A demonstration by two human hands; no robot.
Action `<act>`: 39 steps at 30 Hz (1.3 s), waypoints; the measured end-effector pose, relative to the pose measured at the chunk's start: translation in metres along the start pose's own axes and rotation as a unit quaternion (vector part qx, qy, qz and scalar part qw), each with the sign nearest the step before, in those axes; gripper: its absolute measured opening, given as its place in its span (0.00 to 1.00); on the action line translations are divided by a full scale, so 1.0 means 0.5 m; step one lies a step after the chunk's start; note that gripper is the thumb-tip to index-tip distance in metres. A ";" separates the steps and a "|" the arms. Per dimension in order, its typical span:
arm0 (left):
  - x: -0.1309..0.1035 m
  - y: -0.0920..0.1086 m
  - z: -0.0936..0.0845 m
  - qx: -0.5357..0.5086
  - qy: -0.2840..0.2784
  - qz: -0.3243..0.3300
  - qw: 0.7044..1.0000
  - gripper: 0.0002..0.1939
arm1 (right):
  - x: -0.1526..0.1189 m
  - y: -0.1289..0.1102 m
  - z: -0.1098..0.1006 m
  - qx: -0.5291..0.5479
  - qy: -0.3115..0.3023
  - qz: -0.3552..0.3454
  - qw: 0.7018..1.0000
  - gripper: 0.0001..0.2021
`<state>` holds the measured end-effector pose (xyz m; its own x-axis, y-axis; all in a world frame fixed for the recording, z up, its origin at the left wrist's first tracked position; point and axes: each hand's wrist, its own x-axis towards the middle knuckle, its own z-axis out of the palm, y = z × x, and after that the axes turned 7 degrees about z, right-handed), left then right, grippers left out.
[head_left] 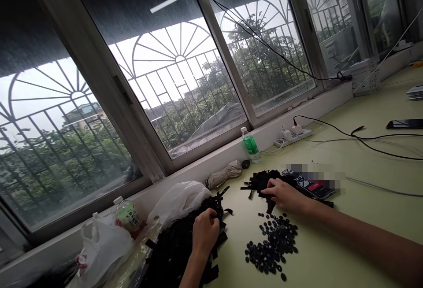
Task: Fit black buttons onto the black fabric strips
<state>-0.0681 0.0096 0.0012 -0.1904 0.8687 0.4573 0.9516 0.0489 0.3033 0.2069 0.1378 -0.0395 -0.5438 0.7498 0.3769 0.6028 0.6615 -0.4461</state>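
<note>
My left hand [205,231] is over a large heap of black fabric strips [176,239], its fingers curled in. Whatever those fingers hold, if anything, is hidden from this side. My right hand [283,194] rests at a smaller pile of black strips [264,179], its fingers stretched forward and a little apart at the pile's near edge. Just below this hand, many small round black pieces with light centres [276,239] lie loose on the table, looking like snap buttons.
A phone with a lit screen [312,184] lies right of the small pile. Along the window stand a green-labelled bottle [251,146], a power strip [294,134] and a crumpled beige cloth [225,174]. White plastic bags [107,244] are at the left. Cables [373,149] cross the table [370,204].
</note>
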 end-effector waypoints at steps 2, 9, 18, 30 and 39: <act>-0.004 0.016 0.006 -0.038 -0.020 0.037 0.998 0.10 | 0.003 -0.001 0.006 -0.043 -0.012 -0.016 0.999 0.20; -0.033 0.095 -0.002 -0.136 -0.217 0.165 0.953 0.12 | 0.011 0.002 0.007 -0.104 0.010 -0.017 0.994 0.13; -0.040 0.123 -0.017 -0.090 -0.303 0.194 0.929 0.12 | 0.013 -0.012 -0.014 0.069 0.087 0.025 0.994 0.14; -0.043 0.110 0.007 -0.113 -0.291 0.196 0.929 0.11 | -0.004 -0.065 -0.008 0.393 0.041 0.123 0.910 0.20; -0.046 0.105 0.015 -0.122 -0.293 0.180 0.931 0.10 | -0.007 -0.077 0.022 0.467 -0.029 0.187 0.864 0.22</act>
<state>-0.0118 -0.0042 0.0002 0.3622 0.9305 0.0537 0.8321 -0.3488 0.4312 0.1792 0.1099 -0.0324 -0.4577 0.8884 0.0364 0.0226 0.0525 -0.9984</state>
